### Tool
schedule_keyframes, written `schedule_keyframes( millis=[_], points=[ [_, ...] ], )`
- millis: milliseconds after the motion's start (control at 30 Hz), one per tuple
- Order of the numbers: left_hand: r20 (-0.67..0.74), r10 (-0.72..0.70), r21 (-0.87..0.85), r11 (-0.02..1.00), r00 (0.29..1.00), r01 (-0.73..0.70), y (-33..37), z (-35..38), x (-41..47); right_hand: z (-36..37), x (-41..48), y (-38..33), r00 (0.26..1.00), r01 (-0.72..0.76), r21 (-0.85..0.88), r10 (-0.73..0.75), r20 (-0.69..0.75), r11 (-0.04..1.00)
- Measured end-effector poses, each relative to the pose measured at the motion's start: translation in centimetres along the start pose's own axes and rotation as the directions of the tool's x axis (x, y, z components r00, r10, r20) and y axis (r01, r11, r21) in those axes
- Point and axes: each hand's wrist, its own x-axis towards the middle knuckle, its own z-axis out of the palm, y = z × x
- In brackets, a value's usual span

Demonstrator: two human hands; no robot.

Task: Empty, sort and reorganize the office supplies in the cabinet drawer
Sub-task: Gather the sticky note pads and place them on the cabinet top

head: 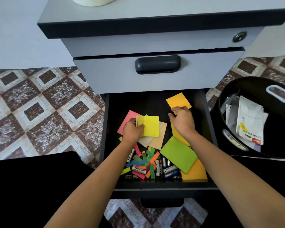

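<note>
Open drawer point(155, 189) of a grey cabinet, seen from above. The left grip point(132, 129) grasps a square yellow pad point(148, 125) at its left edge, thumb flat on the top face. The pad is held over a pink sheet point(127, 120) and a tan sheet point(160, 137) near the drawer's middle. The right grip point(182, 120) lies toward the far right corner, fingers bent onto the near edge of an orange note point(178, 100). Whether it pinches the note or only touches it cannot be told, as the hand hides the contact.

By the near right corner a matte green pad point(178, 153) overlaps a long orange sheet point(194, 173), whose far end is hidden by the right forearm. Along the near edge, narrow coloured paper strips point(145, 159) lie mixed with cylindrical batteries point(169, 168), whose labels are partly legible. A glossy black bin point(253, 83) right of the drawer holds a crumpled white stapler packet point(250, 125). The frame edge cuts the bin off.
</note>
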Motion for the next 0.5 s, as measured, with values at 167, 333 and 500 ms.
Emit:
schedule_keyframes(
  millis=[167, 333, 500],
  points=[
    [-0.032, 0.076, 0.063, 0.995, 0.997, -0.074, -0.8, 0.1, -0.2, -0.5, 2.9, 1.2, 0.997, -0.074, -0.135, 0.075, 0.0, 0.988],
    [-0.047, 0.111, 0.061, 0.992, 0.993, -0.108, -1.1, -0.2, -0.4, 0.2, 3.6, 0.4, 0.993, -0.107, -0.242, 0.114, 0.016, 0.964],
    [-0.037, 0.121, 0.014, 0.993, 0.992, -0.12, -1.3, -0.4, -0.4, -0.2, 3.8, 0.0, 0.984, -0.177, -0.093, 0.177, -0.012, 0.98]
  ],
)
